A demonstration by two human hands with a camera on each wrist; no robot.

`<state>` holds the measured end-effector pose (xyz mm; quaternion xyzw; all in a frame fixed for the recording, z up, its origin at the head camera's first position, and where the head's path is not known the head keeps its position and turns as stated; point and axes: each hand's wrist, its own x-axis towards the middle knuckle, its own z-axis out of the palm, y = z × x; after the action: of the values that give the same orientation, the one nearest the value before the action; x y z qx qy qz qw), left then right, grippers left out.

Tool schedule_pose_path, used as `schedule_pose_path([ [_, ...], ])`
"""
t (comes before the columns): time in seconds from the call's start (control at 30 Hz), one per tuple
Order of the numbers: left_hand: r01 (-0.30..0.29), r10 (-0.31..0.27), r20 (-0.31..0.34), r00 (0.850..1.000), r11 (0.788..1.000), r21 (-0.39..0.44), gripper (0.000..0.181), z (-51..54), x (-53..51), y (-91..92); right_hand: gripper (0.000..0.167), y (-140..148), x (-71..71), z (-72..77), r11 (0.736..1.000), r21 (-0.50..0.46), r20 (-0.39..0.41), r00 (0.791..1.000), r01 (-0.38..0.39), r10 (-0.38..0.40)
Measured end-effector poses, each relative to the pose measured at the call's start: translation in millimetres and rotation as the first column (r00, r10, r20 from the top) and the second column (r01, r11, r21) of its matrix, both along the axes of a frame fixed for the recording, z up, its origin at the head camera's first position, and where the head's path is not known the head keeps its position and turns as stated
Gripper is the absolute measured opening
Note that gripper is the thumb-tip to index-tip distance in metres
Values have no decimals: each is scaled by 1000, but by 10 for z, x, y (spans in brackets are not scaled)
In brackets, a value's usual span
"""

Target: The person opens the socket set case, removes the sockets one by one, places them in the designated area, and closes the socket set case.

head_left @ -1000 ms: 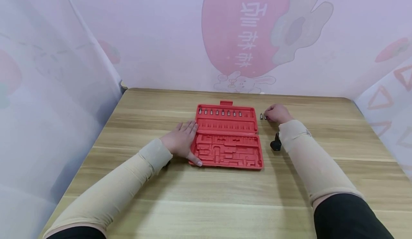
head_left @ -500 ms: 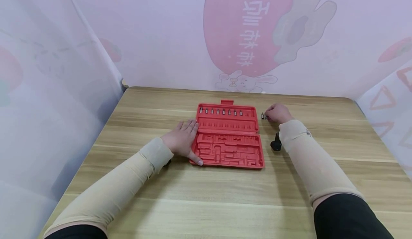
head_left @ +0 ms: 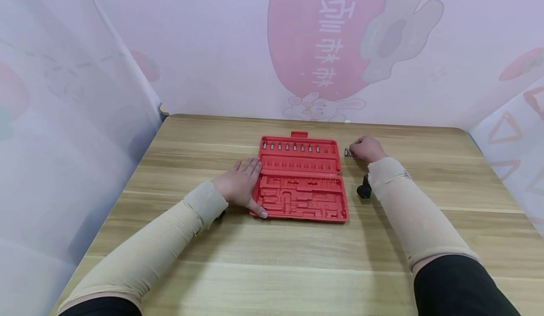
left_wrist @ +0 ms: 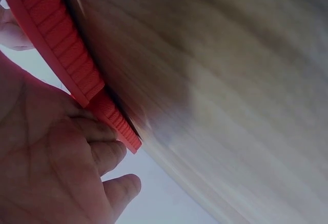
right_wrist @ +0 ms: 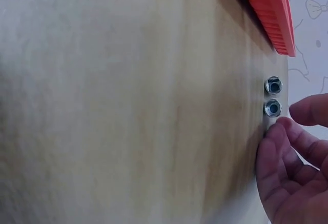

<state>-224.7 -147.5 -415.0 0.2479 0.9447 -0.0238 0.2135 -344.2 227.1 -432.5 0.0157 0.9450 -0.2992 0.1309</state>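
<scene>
The left hand (head_left: 240,183) (left_wrist: 56,157) lies with spread fingers along the left edge of the open red case (head_left: 299,175) (left_wrist: 64,42), its thumb on the lower half's front left corner. Several small metal bits (head_left: 295,148) stand in a row in the case's upper half. Right of the case, two silver metal pieces (head_left: 346,153) (right_wrist: 273,85) sit side by side on the table. The right hand (head_left: 367,149) (right_wrist: 300,170) is beside them, fingers loosely bent and thumb apart, fingertips close to the nearer piece (right_wrist: 272,108). Whether they touch it is unclear.
The wooden table (head_left: 280,264) reaches back to a pale printed backdrop (head_left: 212,46), with more printed sheeting at both sides. A black device (head_left: 364,189) is at the right wrist. The case's red tab (head_left: 299,134) points toward the backdrop.
</scene>
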Motion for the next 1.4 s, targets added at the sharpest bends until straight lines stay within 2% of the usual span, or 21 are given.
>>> schedule_pose_path([
  [0.13,4,-4,2,1000,1000,-5,145,-9,-1,-3,38,-30,4,43,1000,-4,-32,999,5,-5],
  [0.23,3,-3,3,1000,1000,-8,145,-7,0,-2,38,-127,5,105,999,-45,-47,999,-13,10],
  [0.37,2,-2,8,1000,1000,-7,145,2,-1,-1,36,-345,16,198,992,-125,-18,999,-31,29],
  [0.47,0,0,14,1000,1000,-4,145,6,-1,-5,35,-518,28,241,989,-140,3,999,-41,42],
  [0.63,-6,6,16,1000,1000,6,146,8,-2,-15,33,-723,14,209,989,-122,3,996,-89,90],
  [0.8,-3,3,22,1000,1000,13,146,-1,-11,-12,36,-771,-38,117,983,-110,11,988,-150,152],
  [1.1,-7,7,22,1000,1000,6,146,-19,-22,-3,42,-797,-82,77,965,-193,62,980,-176,191],
  [1.2,-7,7,24,1000,1000,4,145,-8,-26,4,41,-805,-68,78,956,-263,73,985,-133,157],
  [1.3,-11,11,29,1000,1000,8,145,2,-23,4,39,-807,-55,63,923,-382,99,992,-36,80],
  [1.33,-13,13,30,999,1000,10,145,6,-22,4,38,-806,-52,54,916,-400,100,993,-18,63],
  [1.4,-14,13,28,1000,1000,10,146,9,-19,5,35,-801,-45,40,919,-393,83,995,-12,49],
])
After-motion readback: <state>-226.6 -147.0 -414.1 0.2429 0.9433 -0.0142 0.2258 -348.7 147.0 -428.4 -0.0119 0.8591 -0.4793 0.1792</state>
